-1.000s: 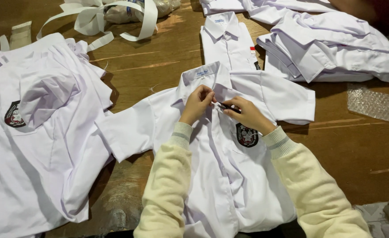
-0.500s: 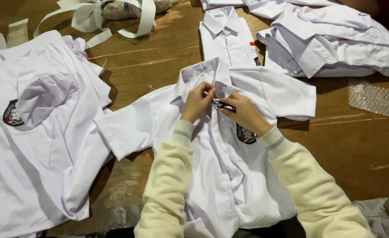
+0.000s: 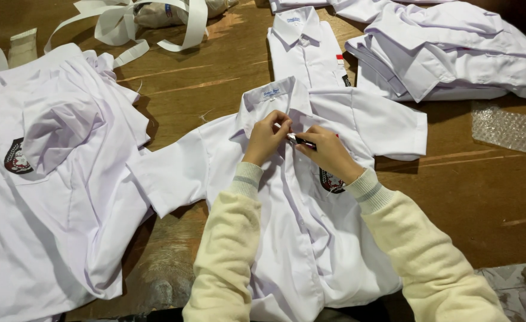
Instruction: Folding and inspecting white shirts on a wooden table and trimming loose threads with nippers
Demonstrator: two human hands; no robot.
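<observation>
A white short-sleeved shirt [image 3: 311, 250] with a dark chest badge lies face up on the wooden table [image 3: 203, 77] in front of me. My left hand [image 3: 267, 137] pinches the shirt's front just below the collar. My right hand [image 3: 328, 154] is closed around a small dark tool with a metal tip, whose point meets the fabric between both hands. Both arms wear cream knit sleeves.
A pile of white badge shirts [image 3: 42, 179] lies at the left. A folded white shirt [image 3: 306, 50] and a heap of shirts [image 3: 454, 53] sit at the back right. White strapping bands [image 3: 149, 21] lie at the back. Bubble wrap [image 3: 507, 128] is at the right.
Both hands stay at the shirt's collar area, with only small finger movements; the view has shifted slightly.
</observation>
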